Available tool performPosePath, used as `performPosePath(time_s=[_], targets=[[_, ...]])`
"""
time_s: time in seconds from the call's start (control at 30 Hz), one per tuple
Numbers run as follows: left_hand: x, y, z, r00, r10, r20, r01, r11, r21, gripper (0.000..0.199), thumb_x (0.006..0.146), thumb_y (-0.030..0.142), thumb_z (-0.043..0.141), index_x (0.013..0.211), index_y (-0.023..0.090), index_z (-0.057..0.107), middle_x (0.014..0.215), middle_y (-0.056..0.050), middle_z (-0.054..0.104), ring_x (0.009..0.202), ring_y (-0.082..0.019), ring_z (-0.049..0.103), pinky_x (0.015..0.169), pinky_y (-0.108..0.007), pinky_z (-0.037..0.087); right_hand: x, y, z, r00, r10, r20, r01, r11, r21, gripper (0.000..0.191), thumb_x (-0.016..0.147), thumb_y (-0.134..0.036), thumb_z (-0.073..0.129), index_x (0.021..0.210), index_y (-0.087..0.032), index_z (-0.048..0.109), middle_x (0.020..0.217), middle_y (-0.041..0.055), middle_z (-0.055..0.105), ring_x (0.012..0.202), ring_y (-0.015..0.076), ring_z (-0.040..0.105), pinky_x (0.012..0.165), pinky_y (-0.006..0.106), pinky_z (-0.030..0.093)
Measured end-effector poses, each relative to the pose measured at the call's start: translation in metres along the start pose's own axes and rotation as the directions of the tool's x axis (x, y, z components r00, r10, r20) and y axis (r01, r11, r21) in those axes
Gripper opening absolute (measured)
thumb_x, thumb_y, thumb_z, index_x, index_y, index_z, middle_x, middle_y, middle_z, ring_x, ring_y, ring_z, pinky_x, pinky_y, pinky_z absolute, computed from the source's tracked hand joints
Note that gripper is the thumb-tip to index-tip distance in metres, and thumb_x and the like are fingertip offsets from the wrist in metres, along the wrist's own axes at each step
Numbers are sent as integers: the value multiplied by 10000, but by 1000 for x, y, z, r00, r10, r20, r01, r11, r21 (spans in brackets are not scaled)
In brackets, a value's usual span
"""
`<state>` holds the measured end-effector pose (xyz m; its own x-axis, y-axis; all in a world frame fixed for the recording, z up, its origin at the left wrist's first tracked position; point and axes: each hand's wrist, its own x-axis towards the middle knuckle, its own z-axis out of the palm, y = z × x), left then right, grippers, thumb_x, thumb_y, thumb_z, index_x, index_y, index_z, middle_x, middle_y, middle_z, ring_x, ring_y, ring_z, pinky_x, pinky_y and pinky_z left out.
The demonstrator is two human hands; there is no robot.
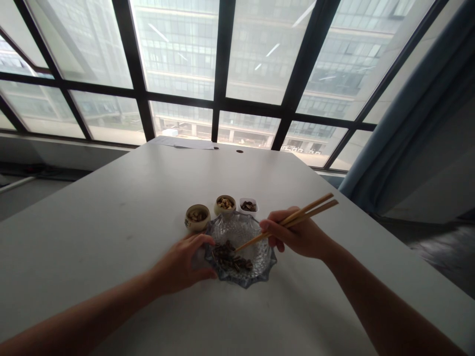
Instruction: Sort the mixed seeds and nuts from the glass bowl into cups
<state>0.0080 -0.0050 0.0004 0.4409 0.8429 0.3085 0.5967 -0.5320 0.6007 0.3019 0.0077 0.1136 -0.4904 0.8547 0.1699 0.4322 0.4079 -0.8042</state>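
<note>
A clear glass bowl (pixel 247 282) with a scalloped rim stands on the white table. Dark, elongated pieces that look like sunflower seeds (pixel 232 259) lie heaped in its left and front part. My left hand (pixel 181 264) grips the bowl's left edge, fingers on the rim and thumb lower against the side. In my right hand (pixel 297 232) is a pair of wooden chopsticks (pixel 309 210), held slantwise above the bowl's right side. Their tips reach down to the seeds; whether they pinch one is too small to tell.
Behind the bowl stand a round pot (pixel 197 225) with brownish pieces, another round pot (pixel 224 210) with light tan pieces, and a small white dish (pixel 249 201) of dark seeds. Papers (pixel 181 143) lie at the table's far edge, before large windows. A blue curtain (pixel 401 118) hangs right.
</note>
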Motion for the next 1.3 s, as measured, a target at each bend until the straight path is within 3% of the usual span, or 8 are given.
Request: performPosePath(time_s=[0.13, 0.23, 0.47, 0.63, 0.77, 0.9, 1.1, 1.3], targets=[[0, 0, 0, 1000, -4, 9, 4, 1000, -6, 510, 723, 454, 836, 1149, 248, 644, 1140, -81, 709, 1028, -278, 669, 930, -384, 546, 2, 4, -11, 988, 60, -144, -40, 990, 135, 529, 872, -638, 649, 708, -136, 682, 495, 40, 667, 348, 110, 560, 336, 194, 445], [0, -1, 0, 1000, -2, 4, 2, 1000, -7, 521, 716, 465, 839, 1151, 250, 647, 1145, -80, 710, 1037, -283, 669, 930, -386, 546, -4, -3, -22, 985, -12, -170, 29, 995, 96, 494, 886, -601, 661, 713, -140, 699, 507, 48, 680, 351, 116, 568, 336, 205, 451], [0, -2, 2, 1000, -13, 2, 13, 1000, -3, 527, 711, 444, 851, 1156, 254, 644, 1162, -80, 709, 1068, -296, 661, 944, -401, 538, -28, -23, -55, 931, -178, -318, 59, 935, -350, 459, 935, -565, 618, 671, -195, 688, 522, 47, 678, 386, 144, 610, 380, 247, 487], [0, -1, 2, 1000, -14, -3, 14, 1000, -2, 509, 714, 434, 845, 1148, 251, 653, 1159, -71, 712, 1060, -284, 666, 940, -384, 542, -26, -13, -63, 965, -50, -257, -97, 843, -530, 548, 947, -647, 518, 658, -197, 637, 503, 46, 640, 389, 158, 600, 353, 246, 430], [-1, -2, 2, 1000, -9, -7, 9, 1000, 0, 520, 713, 447, 842, 1155, 250, 653, 1159, -73, 711, 1044, -281, 673, 927, -379, 550, -22, -9, -58, 957, -16, -288, -149, 828, -541, 567, 962, -651, 477, 680, -184, 632, 525, 50, 648, 413, 160, 613, 359, 235, 424], [-1, -3, 3, 1000, -4, -7, 4, 1000, 1, 521, 717, 457, 840, 1157, 253, 651, 1160, -75, 708, 1051, -287, 671, 934, -386, 548, -21, -16, -45, 929, -94, -358, -59, 918, -393, 537, 965, -608, 525, 693, -166, 662, 532, 51, 661, 408, 137, 602, 381, 220, 449], [-1, -3, 2, 1000, -4, 3, 4, 1000, -9, 528, 730, 469, 834, 1169, 252, 638, 1171, -81, 701, 1068, -293, 662, 951, -399, 535, -7, -15, -8, 987, -157, -40, 146, 967, -207, 479, 987, -498, 546, 685, -146, 667, 543, 49, 657, 459, 133, 624, 424, 206, 466], [0, -3, 2, 1000, 5, 2, -5, 1000, -3, 523, 717, 462, 843, 1154, 257, 640, 1151, -73, 709, 1056, -290, 665, 927, -385, 538, 2, 0, 15, 998, -31, -47, 25, 992, -123, 480, 955, -540, 570, 692, -146, 651, 566, 56, 665, 472, 132, 617, 419, 197, 451]])
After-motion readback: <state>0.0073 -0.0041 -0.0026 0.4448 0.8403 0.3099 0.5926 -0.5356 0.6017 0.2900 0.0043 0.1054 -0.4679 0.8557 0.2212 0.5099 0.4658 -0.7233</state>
